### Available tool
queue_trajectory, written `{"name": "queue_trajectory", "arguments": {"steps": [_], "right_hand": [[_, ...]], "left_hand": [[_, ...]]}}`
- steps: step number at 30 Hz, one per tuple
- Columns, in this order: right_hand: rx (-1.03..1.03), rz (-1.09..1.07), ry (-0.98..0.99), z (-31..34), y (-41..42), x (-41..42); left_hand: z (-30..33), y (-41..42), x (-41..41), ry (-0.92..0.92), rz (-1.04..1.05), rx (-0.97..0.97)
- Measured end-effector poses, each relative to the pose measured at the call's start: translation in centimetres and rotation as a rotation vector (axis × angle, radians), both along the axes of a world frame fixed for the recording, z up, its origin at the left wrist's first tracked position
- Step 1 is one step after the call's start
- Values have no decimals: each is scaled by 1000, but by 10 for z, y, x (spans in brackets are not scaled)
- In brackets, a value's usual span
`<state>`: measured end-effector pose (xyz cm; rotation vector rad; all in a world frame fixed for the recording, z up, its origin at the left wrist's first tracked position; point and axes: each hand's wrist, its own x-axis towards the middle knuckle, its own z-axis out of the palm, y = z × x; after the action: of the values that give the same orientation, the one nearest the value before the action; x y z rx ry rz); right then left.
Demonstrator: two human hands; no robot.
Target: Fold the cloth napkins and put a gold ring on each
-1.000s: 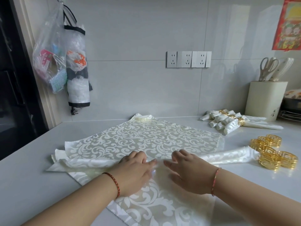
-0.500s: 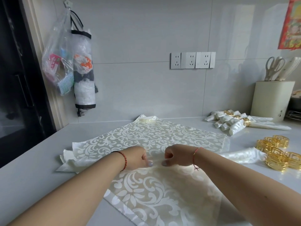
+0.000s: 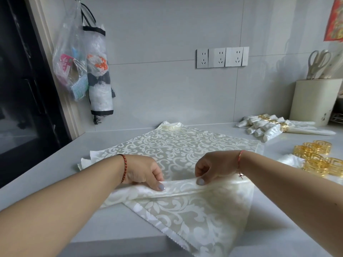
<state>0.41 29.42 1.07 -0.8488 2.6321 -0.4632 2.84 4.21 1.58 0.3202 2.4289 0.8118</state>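
A cream damask napkin (image 3: 185, 145) lies spread on the grey counter (image 3: 46, 182), one corner hanging over the front edge. A raised pleat runs across its middle. My left hand (image 3: 143, 171) pinches the pleat's left part between thumb and curled fingers. My right hand (image 3: 211, 169) pinches it a little to the right. Several gold rings (image 3: 315, 158) lie in a loose heap at the right. Folded napkins wearing gold rings (image 3: 274, 127) lie at the back right.
A cream utensil holder (image 3: 313, 101) with scissors stands at the far right against the wall. Plastic bags (image 3: 83, 71) hang on the left wall beside a dark window. More white cloth (image 3: 83, 164) sticks out under the napkin's left edge.
My hands went from lying flat on the cloth to pinching it. They have lifted a pleat and drawn it toward me.
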Motion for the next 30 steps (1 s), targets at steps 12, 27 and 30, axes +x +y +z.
{"name": "queue_trajectory", "arguments": {"steps": [12,27,30], "right_hand": [[2,175,162,-5,-19,21],[155,295,222,-6,-31,39],[144,272,241,-10,-28,40]], "left_hand": [[0,-33,21,140,-195,-185],[31,-14,16,-95,-250,-292],[32,-4,17,-82,-321,-333]]}}
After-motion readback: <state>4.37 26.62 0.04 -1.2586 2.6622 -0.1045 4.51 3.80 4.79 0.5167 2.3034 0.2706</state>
